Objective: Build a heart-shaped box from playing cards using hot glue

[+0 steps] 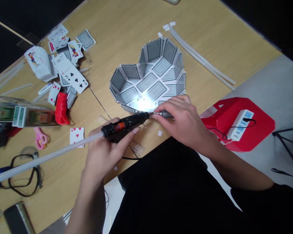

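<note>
My left hand is wrapped round a black hot glue gun, and a long translucent glue stick sticks out of its back end. The nozzle points right, at the near wall of a heart-shaped box built from grey-backed playing cards. There my right hand pinches close by the nozzle tip, its thumb and forefinger pressed together. Whatever lies between those fingers is too small to make out. Bright light from the gun falls on the card floor inside the box.
Loose playing cards lie at the left, near a red tool, pink scissors and a phone. Spare glue sticks rest at the back right. Beyond the table edge, a red stool bears a power strip.
</note>
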The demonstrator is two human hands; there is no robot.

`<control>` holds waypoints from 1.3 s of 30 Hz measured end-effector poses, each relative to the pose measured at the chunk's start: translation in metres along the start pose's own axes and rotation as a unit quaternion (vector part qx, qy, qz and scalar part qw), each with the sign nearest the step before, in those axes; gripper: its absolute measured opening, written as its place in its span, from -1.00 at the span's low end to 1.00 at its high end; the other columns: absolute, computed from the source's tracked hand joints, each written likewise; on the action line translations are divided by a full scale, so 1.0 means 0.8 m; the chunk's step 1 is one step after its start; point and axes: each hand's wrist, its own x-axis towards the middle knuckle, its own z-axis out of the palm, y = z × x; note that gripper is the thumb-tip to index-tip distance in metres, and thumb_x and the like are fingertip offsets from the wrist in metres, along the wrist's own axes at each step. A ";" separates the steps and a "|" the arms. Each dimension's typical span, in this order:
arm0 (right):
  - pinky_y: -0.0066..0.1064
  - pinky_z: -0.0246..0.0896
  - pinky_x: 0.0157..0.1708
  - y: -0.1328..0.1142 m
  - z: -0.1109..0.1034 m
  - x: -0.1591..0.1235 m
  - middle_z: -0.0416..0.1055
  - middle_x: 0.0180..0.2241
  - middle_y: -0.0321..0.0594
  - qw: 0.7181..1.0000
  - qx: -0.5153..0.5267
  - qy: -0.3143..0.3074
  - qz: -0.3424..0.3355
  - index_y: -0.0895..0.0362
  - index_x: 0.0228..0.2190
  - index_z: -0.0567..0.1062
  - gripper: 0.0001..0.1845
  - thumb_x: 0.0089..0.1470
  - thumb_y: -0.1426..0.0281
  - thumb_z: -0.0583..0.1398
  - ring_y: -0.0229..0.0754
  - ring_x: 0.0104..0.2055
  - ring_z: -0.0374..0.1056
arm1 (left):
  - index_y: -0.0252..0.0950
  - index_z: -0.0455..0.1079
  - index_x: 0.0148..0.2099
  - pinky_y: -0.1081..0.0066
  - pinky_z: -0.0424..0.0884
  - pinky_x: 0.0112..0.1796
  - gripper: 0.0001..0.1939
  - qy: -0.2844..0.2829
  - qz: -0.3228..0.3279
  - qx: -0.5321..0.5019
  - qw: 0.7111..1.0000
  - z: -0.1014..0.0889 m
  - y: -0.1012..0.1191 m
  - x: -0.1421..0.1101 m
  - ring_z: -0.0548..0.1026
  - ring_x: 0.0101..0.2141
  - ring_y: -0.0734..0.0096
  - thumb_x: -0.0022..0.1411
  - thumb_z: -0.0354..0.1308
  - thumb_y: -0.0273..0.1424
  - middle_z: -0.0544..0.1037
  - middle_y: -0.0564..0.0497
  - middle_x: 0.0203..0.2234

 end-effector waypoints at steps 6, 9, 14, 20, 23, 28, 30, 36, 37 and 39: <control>-0.12 0.25 0.07 -0.001 -0.001 -0.001 0.68 -0.24 -0.25 1.000 0.009 -0.012 0.019 0.04 -0.24 0.54 -0.91 0.38 0.43 0.30 -0.04 -0.12 0.57 | -0.17 0.52 -0.29 0.37 0.34 -0.42 -0.70 -0.001 -0.008 0.018 1.000 -0.001 -0.001 -0.001 0.40 -0.51 0.44 0.42 0.38 -0.11 0.42 0.14 -0.54; -0.11 0.25 0.08 -0.001 -0.001 0.000 0.69 -0.23 -0.24 1.000 0.012 -0.012 0.019 0.04 -0.24 0.54 -0.91 0.38 0.42 0.30 -0.04 -0.12 0.57 | -0.17 0.52 -0.28 0.37 0.35 -0.41 -0.71 -0.001 -0.012 0.022 1.000 -0.002 -0.001 -0.002 0.39 -0.52 0.44 0.41 0.38 -0.12 0.39 0.15 -0.56; -0.12 0.25 0.08 0.000 -0.001 -0.001 0.69 -0.23 -0.25 1.000 0.007 -0.009 0.018 0.04 -0.25 0.54 -0.91 0.37 0.43 0.31 -0.05 -0.12 0.57 | -0.17 0.55 -0.24 0.38 0.34 -0.40 -0.75 -0.005 -0.017 0.009 1.000 -0.002 -0.002 -0.003 0.43 -0.49 0.43 0.41 0.39 -0.14 0.47 0.14 -0.52; -0.13 0.25 0.07 0.000 0.000 -0.001 0.69 -0.24 -0.24 1.000 0.006 -0.001 0.010 0.05 -0.25 0.54 -0.91 0.36 0.45 0.32 -0.05 -0.13 0.58 | -0.17 0.55 -0.26 0.38 0.33 -0.39 -0.75 -0.003 -0.008 0.004 1.000 -0.001 0.001 -0.001 0.42 -0.50 0.44 0.41 0.41 -0.15 0.43 0.16 -0.55; -0.12 0.25 0.07 0.000 0.000 -0.001 0.69 -0.23 -0.23 1.000 0.008 -0.006 0.016 0.04 -0.25 0.53 -0.90 0.37 0.44 0.30 -0.04 -0.12 0.58 | -0.17 0.55 -0.27 0.37 0.34 -0.37 -0.74 -0.006 -0.001 -0.002 1.000 -0.001 0.002 0.000 0.45 -0.47 0.42 0.41 0.40 -0.14 0.50 0.13 -0.50; -0.12 0.26 0.06 -0.001 -0.001 0.000 0.69 -0.24 -0.23 1.000 0.008 -0.001 0.008 0.05 -0.25 0.54 -0.91 0.36 0.45 0.32 -0.04 -0.13 0.58 | -0.15 0.58 -0.21 0.36 0.35 -0.37 -0.77 -0.007 -0.016 0.007 1.000 -0.002 0.002 -0.001 0.46 -0.46 0.41 0.42 0.40 -0.13 0.52 0.12 -0.48; -0.11 0.26 0.06 -0.001 0.000 0.000 0.69 -0.23 -0.22 1.000 0.008 -0.001 0.010 0.05 -0.24 0.54 -0.91 0.37 0.43 0.31 -0.03 -0.13 0.58 | -0.15 0.59 -0.21 0.36 0.35 -0.37 -0.77 -0.003 -0.017 0.014 1.000 -0.002 0.002 -0.001 0.45 -0.47 0.42 0.42 0.39 -0.13 0.50 0.13 -0.50; -0.10 0.25 0.09 -0.001 0.000 -0.001 0.70 -0.21 -0.23 1.000 0.012 -0.007 0.024 0.03 -0.25 0.55 -0.91 0.38 0.42 0.30 -0.02 -0.11 0.59 | -0.17 0.61 -0.18 0.34 0.37 -0.35 -0.74 -0.002 -0.025 0.019 1.000 -0.004 -0.001 -0.003 0.50 -0.42 0.38 0.40 0.40 -0.10 0.58 0.08 -0.42; -0.10 0.25 0.08 -0.001 0.000 -0.001 0.70 -0.21 -0.23 1.000 0.011 -0.008 0.022 0.03 -0.24 0.55 -0.91 0.38 0.43 0.30 -0.02 -0.11 0.59 | -0.17 0.61 -0.17 0.33 0.39 -0.33 -0.74 -0.001 -0.027 0.017 0.999 -0.004 -0.001 -0.003 0.51 -0.41 0.37 0.40 0.40 -0.10 0.59 0.08 -0.42; -0.12 0.26 0.06 -0.001 0.000 -0.001 0.69 -0.23 -0.23 1.000 0.007 -0.006 0.015 0.04 -0.24 0.54 -0.91 0.37 0.43 0.31 -0.03 -0.12 0.58 | -0.17 0.61 -0.17 0.32 0.40 -0.31 -0.75 0.000 -0.024 0.012 1.000 -0.005 -0.001 -0.003 0.51 -0.41 0.37 0.41 0.40 -0.11 0.56 0.09 -0.44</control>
